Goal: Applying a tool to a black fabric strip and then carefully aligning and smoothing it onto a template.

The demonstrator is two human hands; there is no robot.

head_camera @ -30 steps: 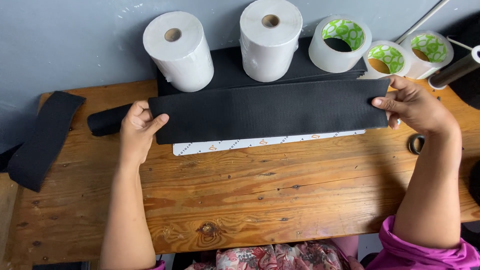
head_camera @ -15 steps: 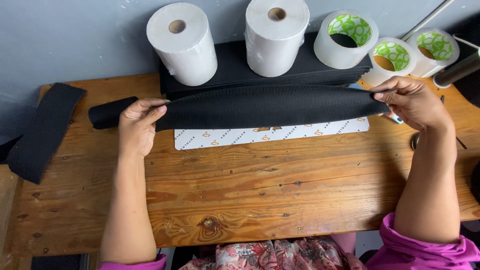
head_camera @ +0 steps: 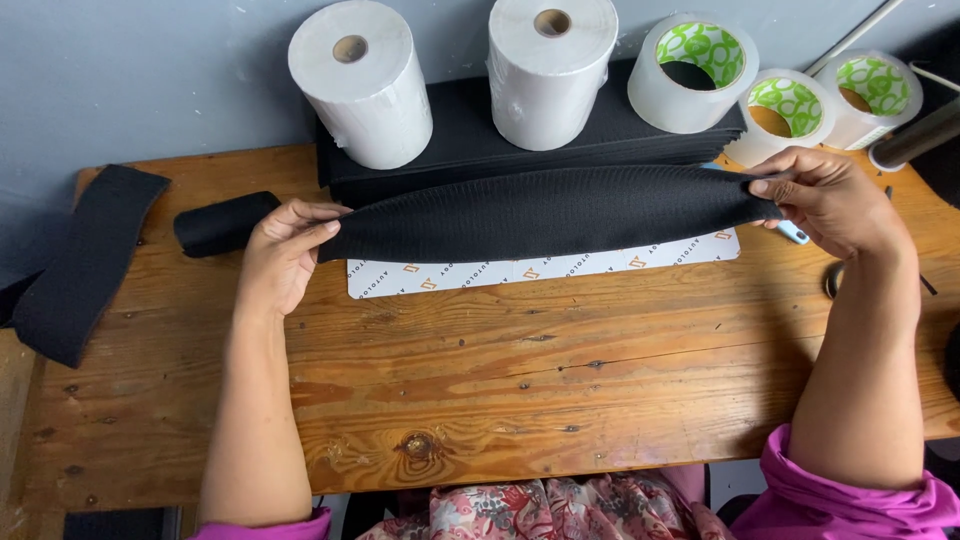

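Note:
A long black ribbed fabric strip (head_camera: 545, 212) is stretched across the back of the wooden table (head_camera: 500, 400), lifted and curled into a loose roll. My left hand (head_camera: 280, 255) pinches its left end. At its right end, my right hand (head_camera: 830, 200) grips the strip. Under the strip lies a long white sheet (head_camera: 540, 268) with small printed marks along its front edge. A small light blue object (head_camera: 793, 233) pokes out below my right hand.
Two white paper rolls (head_camera: 362, 80) (head_camera: 550, 65) stand on a stack of black fabric (head_camera: 480, 150) by the grey wall. Three tape rolls (head_camera: 695, 70) sit at the back right. A rolled black piece (head_camera: 222, 222) and a black band (head_camera: 85, 262) lie at the left.
The strip lay flat over the white sheet; both hands have lifted its near edge and curled it back, uncovering more of the sheet.

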